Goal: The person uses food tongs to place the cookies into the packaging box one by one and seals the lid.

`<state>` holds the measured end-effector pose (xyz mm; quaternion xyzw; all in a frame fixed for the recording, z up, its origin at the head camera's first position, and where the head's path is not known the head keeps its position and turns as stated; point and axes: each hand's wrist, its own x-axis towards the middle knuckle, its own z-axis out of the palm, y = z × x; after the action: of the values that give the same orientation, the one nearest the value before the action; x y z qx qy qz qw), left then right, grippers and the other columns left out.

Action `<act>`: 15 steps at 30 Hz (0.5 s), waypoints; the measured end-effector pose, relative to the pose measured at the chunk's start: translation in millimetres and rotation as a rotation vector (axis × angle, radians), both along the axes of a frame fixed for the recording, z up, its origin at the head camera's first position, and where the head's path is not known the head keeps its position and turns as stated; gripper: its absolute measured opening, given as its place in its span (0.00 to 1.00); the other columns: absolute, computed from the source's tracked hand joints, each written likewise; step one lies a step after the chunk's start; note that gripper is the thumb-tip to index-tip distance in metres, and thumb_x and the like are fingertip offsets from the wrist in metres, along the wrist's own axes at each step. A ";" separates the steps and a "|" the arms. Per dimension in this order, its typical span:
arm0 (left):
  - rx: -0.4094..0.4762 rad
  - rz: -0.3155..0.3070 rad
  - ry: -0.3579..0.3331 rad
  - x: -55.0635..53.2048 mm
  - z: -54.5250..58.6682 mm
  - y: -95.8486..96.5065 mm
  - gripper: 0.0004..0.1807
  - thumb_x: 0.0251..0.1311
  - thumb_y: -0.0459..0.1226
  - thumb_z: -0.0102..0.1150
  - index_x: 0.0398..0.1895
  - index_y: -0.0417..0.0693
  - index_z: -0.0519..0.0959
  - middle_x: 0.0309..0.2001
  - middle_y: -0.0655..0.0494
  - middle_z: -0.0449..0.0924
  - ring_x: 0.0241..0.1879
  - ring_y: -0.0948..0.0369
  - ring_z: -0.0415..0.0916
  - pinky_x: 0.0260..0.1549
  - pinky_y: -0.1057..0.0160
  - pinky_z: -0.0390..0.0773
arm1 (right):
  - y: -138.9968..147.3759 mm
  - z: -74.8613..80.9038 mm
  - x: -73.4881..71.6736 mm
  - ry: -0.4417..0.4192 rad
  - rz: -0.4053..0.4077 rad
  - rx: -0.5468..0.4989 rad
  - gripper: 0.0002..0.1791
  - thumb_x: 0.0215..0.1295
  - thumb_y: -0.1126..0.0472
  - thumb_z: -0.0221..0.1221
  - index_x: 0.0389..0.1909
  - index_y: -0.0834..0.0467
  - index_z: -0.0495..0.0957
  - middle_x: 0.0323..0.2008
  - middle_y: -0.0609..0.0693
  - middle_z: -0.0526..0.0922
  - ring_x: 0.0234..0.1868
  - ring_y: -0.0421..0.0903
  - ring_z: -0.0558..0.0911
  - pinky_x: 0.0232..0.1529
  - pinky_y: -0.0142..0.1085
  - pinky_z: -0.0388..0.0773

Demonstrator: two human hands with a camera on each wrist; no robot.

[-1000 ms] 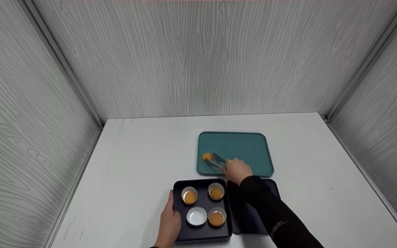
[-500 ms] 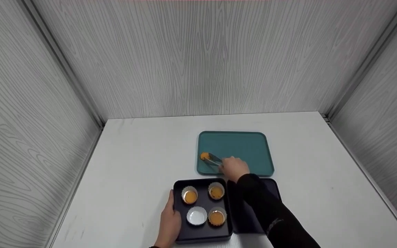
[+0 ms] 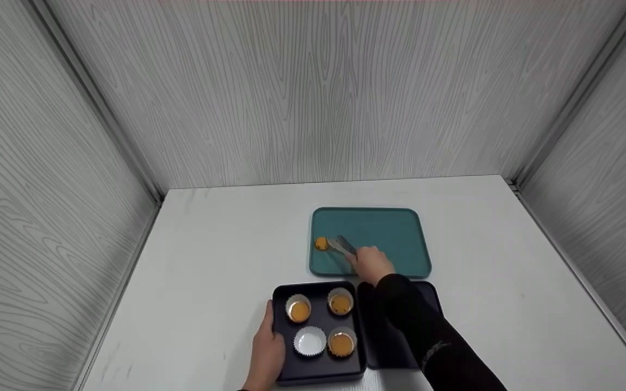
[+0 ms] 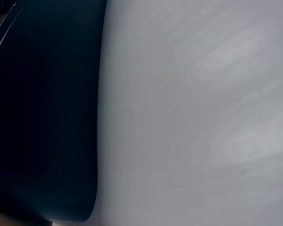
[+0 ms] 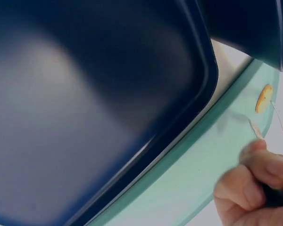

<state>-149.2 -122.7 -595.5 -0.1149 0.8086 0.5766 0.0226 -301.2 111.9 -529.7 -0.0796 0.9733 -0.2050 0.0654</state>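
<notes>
My right hand (image 3: 373,264) grips a small pair of metal tongs (image 3: 338,245) over the teal tray. Just left of the tongs' parted tips, a small round orange-yellow cookie (image 3: 321,244) with dark specks lies near the tray's left side. The right wrist view shows this cookie (image 5: 263,99) flat on the tray, the curled fingers (image 5: 240,186) partly cut off by the frame. My left hand (image 3: 267,350) holds the left wall of a square dark blue box (image 3: 321,371). In it stand three paper cups with cookies and one empty white paper cup (image 3: 310,342). The dark wall (image 4: 47,117) fills the left wrist view's left side.
The teal tray (image 3: 378,222) lies behind the box. Directly right of the box is a dark blue lid or shallow tray (image 3: 400,347), partly under the right sleeve (image 3: 427,326). White tabletop (image 3: 226,233) surrounds everything, with grey wood-grain panels (image 3: 313,98) at the back and sides.
The tongs first reached round the cookie, which shifted slightly left and back; now their tips are just to its right. The left hand and box stay in place.
</notes>
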 end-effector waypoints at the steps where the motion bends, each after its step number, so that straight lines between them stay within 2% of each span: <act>1: 0.000 0.001 0.000 0.1 0.3 0.0 0.41 0.63 0.22 0.36 0.82 0.39 0.47 0.80 0.39 0.49 0.79 0.42 0.46 0.77 0.41 0.49 | 0.1 -0.4 -1.0 -0.021 -0.001 -0.010 0.22 0.79 0.49 0.53 0.25 0.58 0.75 0.20 0.52 0.72 0.20 0.47 0.73 0.24 0.38 0.67; 7: 0.023 -0.011 0.003 0.2 0.3 1.9 0.41 0.63 0.22 0.35 0.82 0.39 0.46 0.81 0.39 0.47 0.79 0.42 0.44 0.77 0.41 0.47 | -1.6 -1.3 -5.8 -0.117 0.032 -0.062 0.21 0.81 0.50 0.50 0.25 0.56 0.68 0.20 0.49 0.64 0.21 0.46 0.67 0.28 0.38 0.64; 15: 0.025 -0.025 -0.001 0.7 -0.1 3.0 0.41 0.63 0.22 0.35 0.82 0.39 0.45 0.81 0.39 0.47 0.80 0.42 0.44 0.77 0.40 0.47 | -2.7 -3.5 -6.4 -0.119 0.038 -0.022 0.20 0.80 0.48 0.51 0.29 0.56 0.72 0.23 0.50 0.69 0.24 0.47 0.69 0.29 0.40 0.65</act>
<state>-148.4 -119.8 -595.6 -0.1049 0.8026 0.5864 0.0319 -307.6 109.3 -533.2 -0.0864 0.9637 -0.2190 0.1262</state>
